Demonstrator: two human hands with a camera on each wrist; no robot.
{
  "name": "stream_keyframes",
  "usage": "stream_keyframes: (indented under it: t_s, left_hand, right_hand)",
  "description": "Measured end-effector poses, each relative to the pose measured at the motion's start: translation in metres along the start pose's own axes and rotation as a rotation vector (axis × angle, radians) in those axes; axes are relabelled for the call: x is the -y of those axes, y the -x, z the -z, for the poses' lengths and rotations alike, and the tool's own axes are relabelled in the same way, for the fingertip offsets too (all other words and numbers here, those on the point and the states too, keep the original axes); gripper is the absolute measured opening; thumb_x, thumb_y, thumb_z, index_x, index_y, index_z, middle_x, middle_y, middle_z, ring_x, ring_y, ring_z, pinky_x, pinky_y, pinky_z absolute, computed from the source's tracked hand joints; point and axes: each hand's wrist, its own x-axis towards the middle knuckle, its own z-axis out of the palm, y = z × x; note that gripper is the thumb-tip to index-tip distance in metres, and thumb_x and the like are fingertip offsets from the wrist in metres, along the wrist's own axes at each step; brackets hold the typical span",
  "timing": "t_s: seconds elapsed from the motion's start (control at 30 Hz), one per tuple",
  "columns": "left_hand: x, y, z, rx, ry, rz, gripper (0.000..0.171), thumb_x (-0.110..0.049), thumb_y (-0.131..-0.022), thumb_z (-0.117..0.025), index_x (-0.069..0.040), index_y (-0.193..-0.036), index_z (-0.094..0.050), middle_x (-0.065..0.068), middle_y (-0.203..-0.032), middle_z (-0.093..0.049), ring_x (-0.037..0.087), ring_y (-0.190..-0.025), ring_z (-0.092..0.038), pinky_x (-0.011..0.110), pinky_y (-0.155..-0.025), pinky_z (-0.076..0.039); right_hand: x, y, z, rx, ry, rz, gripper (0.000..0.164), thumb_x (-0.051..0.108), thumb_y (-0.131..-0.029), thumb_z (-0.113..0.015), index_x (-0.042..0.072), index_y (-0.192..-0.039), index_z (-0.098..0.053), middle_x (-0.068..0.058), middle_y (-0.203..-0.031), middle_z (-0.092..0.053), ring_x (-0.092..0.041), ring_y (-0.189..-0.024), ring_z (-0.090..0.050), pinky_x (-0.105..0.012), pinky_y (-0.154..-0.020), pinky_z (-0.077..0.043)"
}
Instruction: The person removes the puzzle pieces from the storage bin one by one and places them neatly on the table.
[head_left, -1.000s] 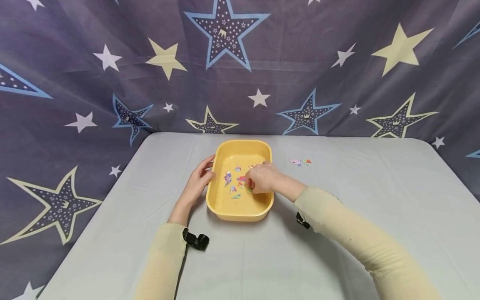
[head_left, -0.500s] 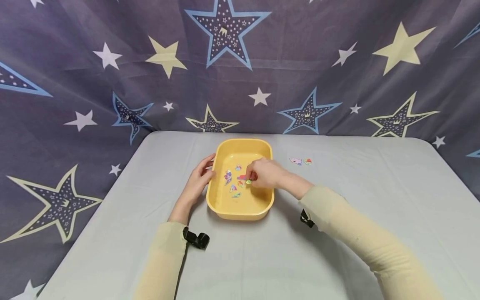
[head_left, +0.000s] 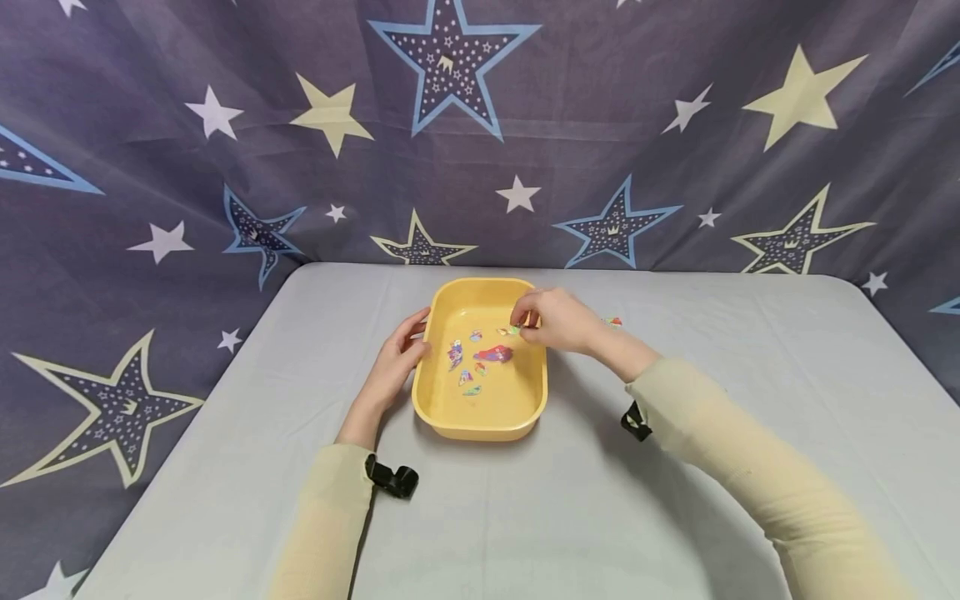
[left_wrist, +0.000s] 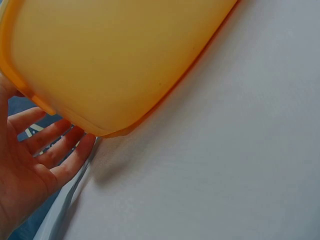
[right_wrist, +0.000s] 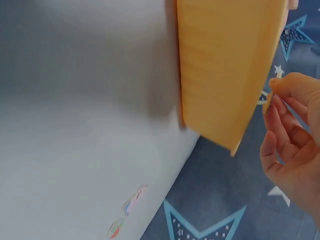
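A yellow plastic tub stands on the table with several small colourful cutouts, perhaps stickers, lying flat on its floor; a red and purple one is the largest. My left hand rests against the tub's left side. In the left wrist view its fairly straight fingers touch the outer wall, with the thumb up by the rim. Over the tub's right rim, my right hand pinches a small greenish cutout between thumb and fingers. In the right wrist view that cutout appears edge-on.
On the pale tablecloth, right of the tub, lie a pinkish cutout and a red and green one. My right forearm partly covers them in the head view. A dark star-printed curtain hangs behind the table.
My right hand has lifted from the tub's floor and moved back and right to its rim, carrying the small greenish cutout. The red and purple cutout is uncovered. My left hand stays put.
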Motion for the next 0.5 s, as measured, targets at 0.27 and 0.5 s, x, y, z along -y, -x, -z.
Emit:
stream_keyframes:
  t_s: [0.27,0.5]
  left_hand:
    - [0.0,0.0,0.001,-0.004,-0.004,-0.01,0.059,-0.01,-0.082,-0.049,-0.018,-0.14,-0.036,0.013,-0.13,-0.046,0.029,-0.11,-0.05,0.027,-0.079,-0.047]
    - [-0.006,0.003,0.001,0.016,0.009,0.003,0.059,-0.007,-0.084,-0.048,-0.015,-0.141,-0.034,0.018,-0.133,-0.043,0.034,-0.113,-0.047,0.035,-0.085,-0.046]
  right_hand:
    - [-0.018,0.012,0.012,-0.074,-0.016,-0.006,0.015,0.004,-0.073,-0.062,0.006,-0.087,-0.068,-0.004,-0.082,-0.065,-0.014,-0.075,-0.06,-0.029,-0.069,-0.05]
    - [-0.036,0.029,0.016,-0.109,-0.049,-0.071,0.015,0.004,-0.074,-0.064,0.005,-0.088,-0.068,-0.004,-0.082,-0.064,-0.014,-0.073,-0.062,-0.029,-0.066,-0.052]
